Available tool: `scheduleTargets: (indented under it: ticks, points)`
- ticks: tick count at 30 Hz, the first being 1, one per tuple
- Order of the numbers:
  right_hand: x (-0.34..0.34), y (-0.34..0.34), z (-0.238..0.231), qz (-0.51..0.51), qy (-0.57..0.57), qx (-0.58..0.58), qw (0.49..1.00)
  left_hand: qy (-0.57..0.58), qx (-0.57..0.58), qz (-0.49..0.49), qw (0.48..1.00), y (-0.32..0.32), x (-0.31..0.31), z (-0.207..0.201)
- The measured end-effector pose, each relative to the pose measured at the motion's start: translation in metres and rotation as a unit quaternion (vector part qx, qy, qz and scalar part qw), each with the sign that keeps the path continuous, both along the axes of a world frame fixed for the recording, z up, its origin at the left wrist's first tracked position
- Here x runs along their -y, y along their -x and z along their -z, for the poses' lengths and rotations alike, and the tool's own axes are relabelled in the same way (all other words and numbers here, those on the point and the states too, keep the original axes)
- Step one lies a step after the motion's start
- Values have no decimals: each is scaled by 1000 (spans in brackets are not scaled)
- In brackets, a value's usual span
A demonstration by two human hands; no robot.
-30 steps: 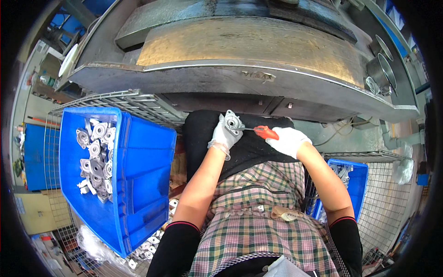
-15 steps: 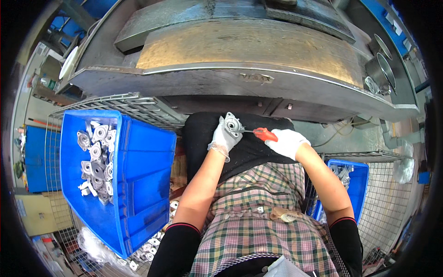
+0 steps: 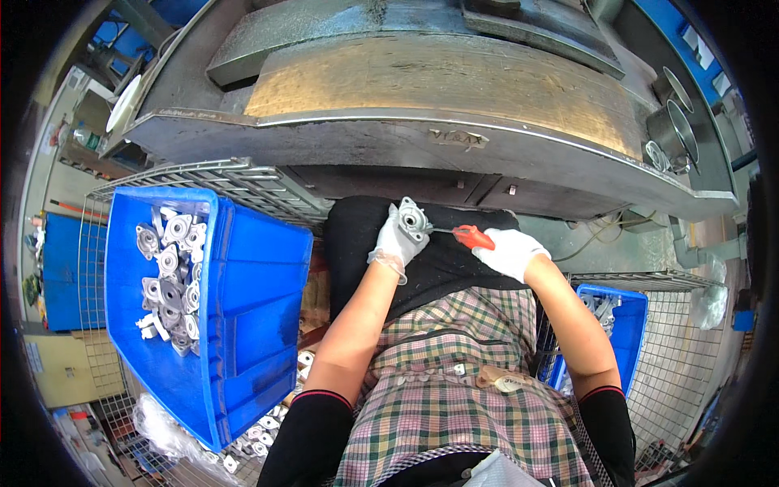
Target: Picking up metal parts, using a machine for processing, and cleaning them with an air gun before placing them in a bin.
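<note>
Above my lap, my gloved left hand [image 3: 398, 239] is closed around a grey cast metal part [image 3: 413, 217] with a round bore and flanged ends. My gloved right hand [image 3: 511, 253] grips the red handle of a tool [image 3: 472, 237] with a thin metal shaft, like a screwdriver. The shaft points left, and its end meets the right side of the part; the very tip cannot be made out. To my left, a tilted blue bin [image 3: 253, 292] holds several similar metal castings [image 3: 170, 292].
A metal workbench [image 3: 324, 134] with a worn board [image 3: 438, 77] spans the far side. Wire cages stand on both sides. A smaller blue bin [image 3: 637, 321] with metal parts sits at right. More castings [image 3: 258, 438] lie below the left bin. Metal pots [image 3: 672, 134] stand at the bench's right end.
The whole view has shifted slightly. Both hands keep their holds, and the tool's shaft still meets the casting's right side.
</note>
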State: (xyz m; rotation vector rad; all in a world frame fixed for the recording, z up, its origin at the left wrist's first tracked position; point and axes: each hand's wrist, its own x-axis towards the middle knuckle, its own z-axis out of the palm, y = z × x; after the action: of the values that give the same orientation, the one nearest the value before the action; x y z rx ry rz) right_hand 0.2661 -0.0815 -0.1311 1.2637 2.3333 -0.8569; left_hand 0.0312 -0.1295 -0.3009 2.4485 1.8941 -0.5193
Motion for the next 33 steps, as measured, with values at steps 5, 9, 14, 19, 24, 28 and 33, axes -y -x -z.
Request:
scheduleTargets:
  ticks: [5, 9, 14, 19, 24, 28, 33]
  points:
    - [3, 4, 5, -8, -6, -19, 1000, 2, 5, 11, 1000, 1, 0, 2]
    - [2, 15, 6, -9, -12, -34, 999, -12, -36, 54, 998, 2, 2, -1]
    - [-12, 33, 3, 48, 7, -51, 998, 72, -50, 31, 996, -2, -3, 0]
    - [-19, 46, 2, 79, 7, -29, 996, 24, -65, 38, 997, -1, 2, 2]
    - [-20, 50, 4, 69, 2, -33, 997, 45, -50, 52, 996, 0, 3, -1]
    - [-19, 52, 3, 54, 7, -30, 998, 26, -55, 46, 997, -1, 3, -3]
    - [-20, 51, 0, 60, 13, -31, 998, 42, -42, 40, 997, -1, 3, -7]
